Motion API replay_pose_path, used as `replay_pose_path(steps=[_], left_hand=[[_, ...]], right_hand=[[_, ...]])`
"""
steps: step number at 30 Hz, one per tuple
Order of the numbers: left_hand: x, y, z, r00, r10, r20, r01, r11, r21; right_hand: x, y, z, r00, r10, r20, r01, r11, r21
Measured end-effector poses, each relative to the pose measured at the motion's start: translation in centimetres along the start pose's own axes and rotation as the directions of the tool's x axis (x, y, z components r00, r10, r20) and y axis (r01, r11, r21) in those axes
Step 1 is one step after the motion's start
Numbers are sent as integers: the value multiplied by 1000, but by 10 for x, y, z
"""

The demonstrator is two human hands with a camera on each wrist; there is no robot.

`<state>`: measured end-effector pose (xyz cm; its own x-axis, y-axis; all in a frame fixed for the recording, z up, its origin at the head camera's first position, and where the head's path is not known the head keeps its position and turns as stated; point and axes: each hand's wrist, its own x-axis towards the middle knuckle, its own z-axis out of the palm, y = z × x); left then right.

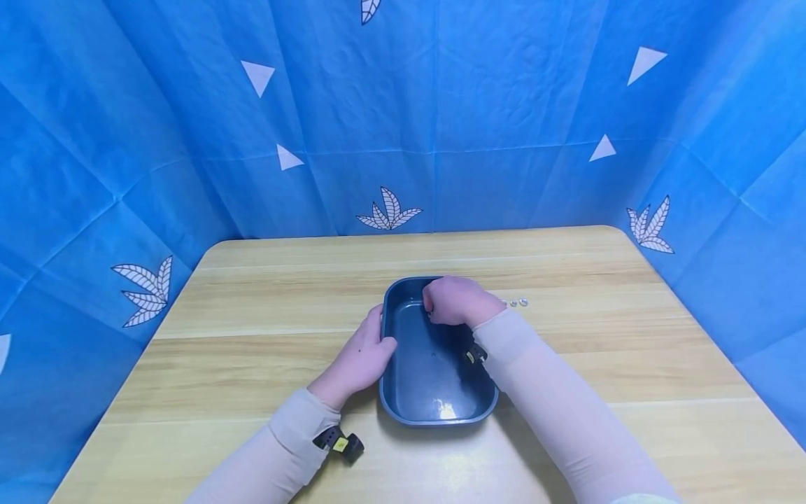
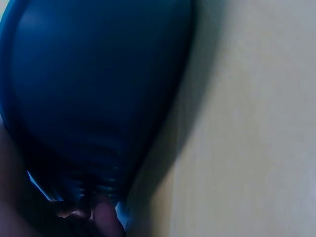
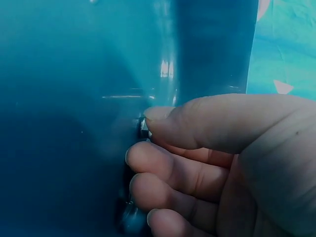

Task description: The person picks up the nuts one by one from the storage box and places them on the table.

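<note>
Blue bin: it sits in the middle of the table, with its open top (image 1: 415,371) facing up.
Bin's long way: it runs from near to far, with the far end leaning a little to the left.
Left hand (image 1: 360,353): it grips the bin's left side, thumb over the rim and fingers outside.
Right hand (image 1: 462,302): it is inside the bin at the far end, pinching a small shiny metal piece (image 3: 143,127) between thumb and finger.
Metal piece: it is too small to tell which way it points.
Small shiny bits (image 1: 513,303): they lie on the table just right of the bin's far end, in a short row going left to right.
Table (image 1: 252,308): it is pale wood, with grain lines going left to right.
Cloth (image 1: 491,91): it is blue, with white leaves and triangles, and hangs at the far, left and right sides.
</note>
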<state>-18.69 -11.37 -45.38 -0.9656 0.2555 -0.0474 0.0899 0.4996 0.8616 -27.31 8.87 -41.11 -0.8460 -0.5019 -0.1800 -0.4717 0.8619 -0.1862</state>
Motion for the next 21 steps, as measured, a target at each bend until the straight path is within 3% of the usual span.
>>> replay_pose_path(steps=[21], left_hand=[[-1, 4, -2, 1000, -16, 1, 16, 1000, -15]], right_hand=[[-2, -5, -2, 1000, 5, 8, -5, 997, -80]])
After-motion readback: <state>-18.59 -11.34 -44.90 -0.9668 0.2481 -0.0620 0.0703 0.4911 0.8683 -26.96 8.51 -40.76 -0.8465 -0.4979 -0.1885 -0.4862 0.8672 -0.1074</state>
